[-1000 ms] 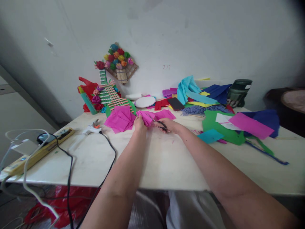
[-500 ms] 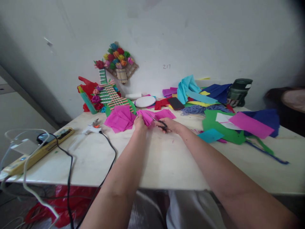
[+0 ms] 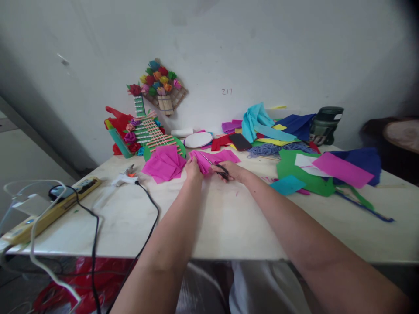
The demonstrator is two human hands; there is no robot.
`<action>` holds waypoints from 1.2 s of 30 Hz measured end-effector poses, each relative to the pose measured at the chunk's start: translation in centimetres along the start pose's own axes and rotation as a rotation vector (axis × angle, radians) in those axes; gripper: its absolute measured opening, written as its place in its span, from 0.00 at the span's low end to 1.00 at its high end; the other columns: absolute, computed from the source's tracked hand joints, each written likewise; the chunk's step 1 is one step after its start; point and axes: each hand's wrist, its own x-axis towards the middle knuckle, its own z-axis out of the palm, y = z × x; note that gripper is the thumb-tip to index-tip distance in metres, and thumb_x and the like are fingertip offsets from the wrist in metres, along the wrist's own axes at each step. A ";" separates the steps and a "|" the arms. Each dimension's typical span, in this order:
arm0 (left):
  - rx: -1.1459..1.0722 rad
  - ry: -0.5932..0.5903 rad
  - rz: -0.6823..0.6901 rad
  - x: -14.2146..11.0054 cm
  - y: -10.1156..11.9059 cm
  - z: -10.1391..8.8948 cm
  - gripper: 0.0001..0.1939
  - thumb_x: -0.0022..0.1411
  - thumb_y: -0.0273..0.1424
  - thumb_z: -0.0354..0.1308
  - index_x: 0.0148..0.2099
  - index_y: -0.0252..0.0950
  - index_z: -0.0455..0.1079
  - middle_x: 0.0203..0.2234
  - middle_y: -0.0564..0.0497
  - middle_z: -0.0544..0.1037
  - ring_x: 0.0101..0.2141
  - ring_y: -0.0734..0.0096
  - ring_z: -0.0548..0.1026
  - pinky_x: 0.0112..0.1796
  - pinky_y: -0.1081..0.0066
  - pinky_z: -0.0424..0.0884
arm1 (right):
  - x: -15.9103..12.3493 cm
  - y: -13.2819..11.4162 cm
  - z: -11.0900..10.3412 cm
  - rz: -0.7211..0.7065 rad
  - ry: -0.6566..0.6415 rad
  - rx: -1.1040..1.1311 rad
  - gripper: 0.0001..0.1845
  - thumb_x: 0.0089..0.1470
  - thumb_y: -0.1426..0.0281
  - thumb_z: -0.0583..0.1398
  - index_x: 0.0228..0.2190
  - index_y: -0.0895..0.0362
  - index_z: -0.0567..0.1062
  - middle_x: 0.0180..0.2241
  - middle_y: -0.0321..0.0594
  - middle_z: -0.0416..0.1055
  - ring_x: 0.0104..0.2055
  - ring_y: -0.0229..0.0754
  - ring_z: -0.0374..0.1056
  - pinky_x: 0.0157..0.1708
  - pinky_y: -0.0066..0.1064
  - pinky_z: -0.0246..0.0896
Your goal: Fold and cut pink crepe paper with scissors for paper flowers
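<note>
My right hand (image 3: 231,171) is closed round the black handles of a pair of scissors (image 3: 223,172). Their blades point up and left across a strip of pink crepe paper (image 3: 225,155). The left end of this strip is pinched in the fingers of my left hand (image 3: 194,168). Just left of that hand, a stack of cut pink paper pieces (image 3: 165,164) lies on the table, partly over a green round base. How far the blades are apart is too small to tell.
On the left are a glue gun (image 3: 126,176) with a black cord and a power strip (image 3: 52,211). Behind stand a flower-decorated craft model (image 3: 149,131), a white oval (image 3: 198,140) and a phone (image 3: 240,141). Coloured paper (image 3: 303,172), blue yarn (image 3: 268,150) and a dark bottle (image 3: 326,125) occupy the right.
The whole view has shifted slightly. Both hands keep their grip on the pink paper and the scissors, with hardly any visible movement over the table.
</note>
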 end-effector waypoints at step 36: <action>-0.044 0.049 0.002 -0.7 0.8 0.2 0.08 0.59 0.22 0.52 0.28 0.34 0.61 0.20 0.55 0.67 0.22 0.78 0.69 0.31 0.74 0.68 | 1.8 1.9 0.0 -0.051 0.055 0.002 0.15 0.45 0.63 0.62 0.19 0.59 0.64 0.11 0.27 0.59 0.10 0.27 0.52 0.09 0.20 0.42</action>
